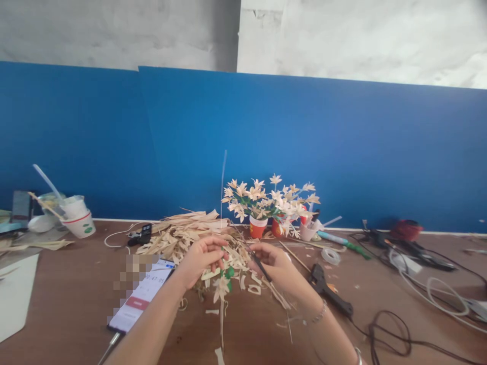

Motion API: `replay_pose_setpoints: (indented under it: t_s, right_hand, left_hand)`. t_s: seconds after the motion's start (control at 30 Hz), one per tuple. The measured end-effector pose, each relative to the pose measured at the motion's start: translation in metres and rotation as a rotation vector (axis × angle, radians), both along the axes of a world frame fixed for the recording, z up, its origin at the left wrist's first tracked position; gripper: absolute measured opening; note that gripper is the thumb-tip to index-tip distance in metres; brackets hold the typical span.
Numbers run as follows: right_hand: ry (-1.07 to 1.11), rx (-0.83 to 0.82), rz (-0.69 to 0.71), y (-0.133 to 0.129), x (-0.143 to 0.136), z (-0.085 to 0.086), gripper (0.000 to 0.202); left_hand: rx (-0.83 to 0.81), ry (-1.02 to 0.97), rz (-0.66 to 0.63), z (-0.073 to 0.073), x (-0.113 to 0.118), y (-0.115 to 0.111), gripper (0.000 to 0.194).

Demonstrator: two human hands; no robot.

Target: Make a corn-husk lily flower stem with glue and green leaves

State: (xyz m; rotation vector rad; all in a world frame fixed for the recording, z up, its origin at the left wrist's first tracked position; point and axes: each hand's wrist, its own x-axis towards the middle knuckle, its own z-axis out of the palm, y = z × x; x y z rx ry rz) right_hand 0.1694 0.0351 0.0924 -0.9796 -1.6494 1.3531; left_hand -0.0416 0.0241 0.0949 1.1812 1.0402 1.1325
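Above the middle of the table, my left hand (205, 261) is closed, its fingertips pinching the green stem of a handmade flower. That pale husk flower (221, 290) hangs head-down below the fingers, green leaves (229, 272) beside it. To the right, my right hand (274, 263) is closed around slim dark tweezers (262, 264), whose tips point up and left toward the left hand. The two hands are apart. Behind them lies a heap of dry husk strips (190, 228), with small cut scraps (254, 289) under and between the hands.
Potted husk flowers in paper cups (257, 228) stand at the back. A glue gun (329, 291), its cord, tape roll (330, 256) and white cables (437, 299) lie right. Left are a phone (142, 299), small black device (145, 234) and white cup (79, 225). A blue partition (304, 132) rises behind.
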Motion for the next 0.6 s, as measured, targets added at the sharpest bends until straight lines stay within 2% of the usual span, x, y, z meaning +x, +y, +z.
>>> replay_pose_setpoints:
  t_s: [0.13,0.3,0.5,0.6]
  right_hand:
    - [-0.001,0.020,-0.007,0.001,0.006,0.003,0.036]
    - [-0.037,0.053,-0.025,0.002,0.011,0.008,0.037]
    - [-0.074,0.087,-0.053,0.004,0.016,0.012,0.036]
    - [-0.127,0.099,-0.060,0.005,0.020,0.012,0.038]
  left_hand:
    - [-0.009,0.112,-0.034,0.003,0.000,-0.001,0.021]
    - [0.032,0.394,-0.096,0.005,-0.001,-0.004,0.024]
    - [0.151,0.631,-0.063,0.003,-0.003,-0.008,0.020]
    - [0.243,0.720,0.018,0.001,-0.005,-0.007,0.016]
